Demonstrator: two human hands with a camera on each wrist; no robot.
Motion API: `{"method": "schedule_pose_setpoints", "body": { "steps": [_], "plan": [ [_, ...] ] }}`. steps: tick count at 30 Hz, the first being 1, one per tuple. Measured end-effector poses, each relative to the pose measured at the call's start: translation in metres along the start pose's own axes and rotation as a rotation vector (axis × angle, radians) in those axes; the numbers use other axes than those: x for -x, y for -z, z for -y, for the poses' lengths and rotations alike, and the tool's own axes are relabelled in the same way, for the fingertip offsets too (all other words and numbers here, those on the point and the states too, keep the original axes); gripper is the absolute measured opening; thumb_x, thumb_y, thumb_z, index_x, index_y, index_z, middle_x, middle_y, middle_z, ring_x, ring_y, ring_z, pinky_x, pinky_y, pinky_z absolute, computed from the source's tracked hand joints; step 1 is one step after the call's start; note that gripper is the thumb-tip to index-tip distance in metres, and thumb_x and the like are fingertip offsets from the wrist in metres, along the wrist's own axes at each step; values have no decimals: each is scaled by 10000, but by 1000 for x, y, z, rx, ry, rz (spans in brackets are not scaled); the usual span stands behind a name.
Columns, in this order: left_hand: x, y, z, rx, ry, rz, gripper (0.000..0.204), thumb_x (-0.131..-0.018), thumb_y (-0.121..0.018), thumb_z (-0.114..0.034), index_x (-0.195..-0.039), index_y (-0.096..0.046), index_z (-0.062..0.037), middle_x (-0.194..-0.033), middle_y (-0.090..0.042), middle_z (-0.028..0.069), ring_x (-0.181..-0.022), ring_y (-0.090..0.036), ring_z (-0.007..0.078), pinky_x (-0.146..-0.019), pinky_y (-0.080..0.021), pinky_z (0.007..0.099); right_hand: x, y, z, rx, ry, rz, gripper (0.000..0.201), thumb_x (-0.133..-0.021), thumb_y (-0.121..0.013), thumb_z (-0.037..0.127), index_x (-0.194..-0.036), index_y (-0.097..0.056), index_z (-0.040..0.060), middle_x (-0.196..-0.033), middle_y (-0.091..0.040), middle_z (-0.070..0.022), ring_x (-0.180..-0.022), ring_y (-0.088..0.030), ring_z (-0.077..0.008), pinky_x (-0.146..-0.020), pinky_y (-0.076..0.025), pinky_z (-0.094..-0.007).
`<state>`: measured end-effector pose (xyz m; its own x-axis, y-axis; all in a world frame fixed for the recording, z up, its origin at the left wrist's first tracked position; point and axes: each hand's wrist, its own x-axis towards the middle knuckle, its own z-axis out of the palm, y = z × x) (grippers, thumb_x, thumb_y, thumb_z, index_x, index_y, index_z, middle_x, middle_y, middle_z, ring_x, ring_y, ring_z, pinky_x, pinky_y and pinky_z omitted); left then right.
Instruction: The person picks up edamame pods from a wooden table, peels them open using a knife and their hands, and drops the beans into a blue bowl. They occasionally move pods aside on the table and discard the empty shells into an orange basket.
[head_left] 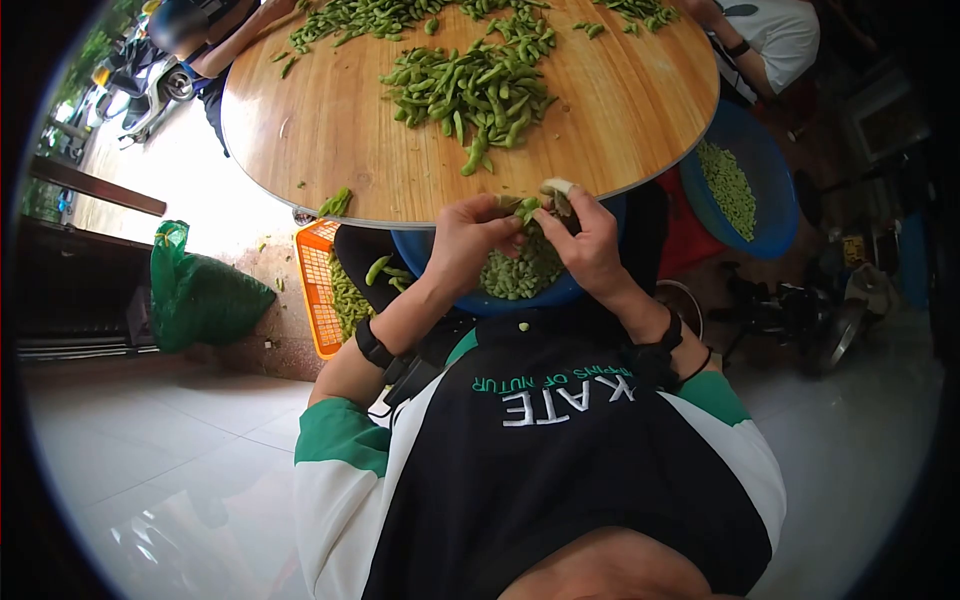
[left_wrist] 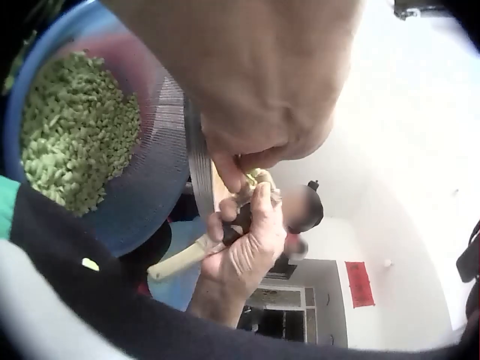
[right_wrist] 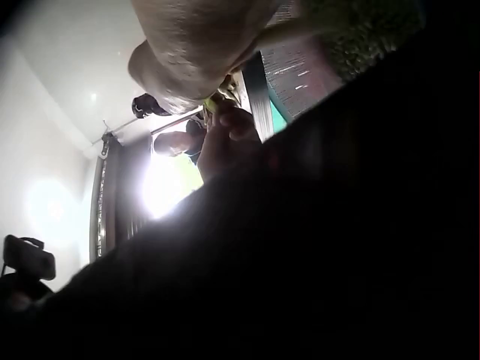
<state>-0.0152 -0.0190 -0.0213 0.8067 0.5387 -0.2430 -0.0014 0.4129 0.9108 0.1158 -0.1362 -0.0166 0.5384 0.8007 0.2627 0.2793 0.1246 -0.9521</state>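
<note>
Just past the table edge, over a blue basin point(head_left: 408, 246) of shelled green beans point(head_left: 517, 274), my two hands meet. My left hand point(head_left: 470, 238) pinches a green edamame pod point(head_left: 528, 207) between thumb and fingers. Against the other end of the pod are the thumb and fingertips of my right hand point(head_left: 588, 243). In the left wrist view, the right hand's curled fingers also hold a cream-handled tool point(left_wrist: 178, 259), its handle sticking out below the palm; the tool's working end is hidden. The right wrist view is mostly dark, with the pod point(right_wrist: 212, 103) at the fingertips.
A heap of edamame pods point(head_left: 465, 90) lies on the round wooden table point(head_left: 320, 140). An orange basket point(head_left: 312, 290) of pods and a green sack point(head_left: 205, 300) stand left. Another blue basin point(head_left: 775, 190) of beans is right. People sit across the table.
</note>
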Motion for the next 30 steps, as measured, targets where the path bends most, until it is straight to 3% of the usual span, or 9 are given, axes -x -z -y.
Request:
{"method": "schedule_pose_setpoints", "body": {
  "steps": [2, 3, 9, 13, 20, 23, 30],
  "plan": [
    [0, -3, 4, -43, -75, -59, 125, -843, -604, 31, -961, -628, 63, -824, -662, 86, -671, -626, 125, -582, -530, 244, -4, 1, 0, 422, 399, -23, 231, -793, -675, 42, -997, -591, -25, -846, -581, -143, -699, -612, -293, -612, -505, -372],
    [1, -3, 4, -44, -73, -57, 125, -843, -604, 31, -961, -628, 63, -824, -662, 86, -671, -626, 125, -582, -530, 244, -5, 0, -2, 464, 442, -23, 235, -759, -688, 34, -967, -591, -16, -872, -550, -164, -728, -603, -345, -605, -502, -380],
    [8, -5, 7, -184, -137, -11, 174, -823, -634, 16, -992, -636, 54, -815, -663, 74, -676, -624, 121, -595, -516, 237, -4, 6, 0, 487, 352, 96, 294, -735, -699, 76, -983, -564, -5, -899, -558, -167, -750, -602, -364, -623, -500, -395],
    [11, -7, 8, -223, -150, -12, 117, -808, -642, 27, -921, -624, 47, -789, -650, 60, -669, -616, 114, -594, -515, 239, -3, 6, -1, 507, 315, 142, 331, -725, -698, 87, -1002, -539, 0, -914, -557, -167, -766, -600, -375, -632, -499, -404],
    [12, -6, 19, -459, -153, -60, 61, -774, -621, 57, -816, -582, 39, -743, -627, 49, -652, -604, 107, -582, -509, 241, 2, 2, -6, 538, 399, 157, 320, -708, -676, 35, -989, -531, -12, -895, -552, -183, -763, -588, -382, -638, -495, -408],
    [14, -9, 22, -343, -201, -79, 75, -755, -611, 3, -798, -593, 62, -642, -626, 106, -581, -612, 120, -526, -483, 263, 4, 0, -7, 525, 394, 179, 316, -701, -663, 1, -988, -534, -19, -885, -550, -189, -759, -581, -385, -638, -489, -403],
    [15, -9, 26, -385, -207, -105, 77, -729, -597, 16, -789, -606, 63, -649, -632, 115, -561, -620, 141, -510, -487, 276, 7, -1, -11, 538, 377, 246, 281, -692, -631, 24, -944, -513, -16, -869, -552, -193, -761, -587, -397, -628, -497, -433]
  ]
}}
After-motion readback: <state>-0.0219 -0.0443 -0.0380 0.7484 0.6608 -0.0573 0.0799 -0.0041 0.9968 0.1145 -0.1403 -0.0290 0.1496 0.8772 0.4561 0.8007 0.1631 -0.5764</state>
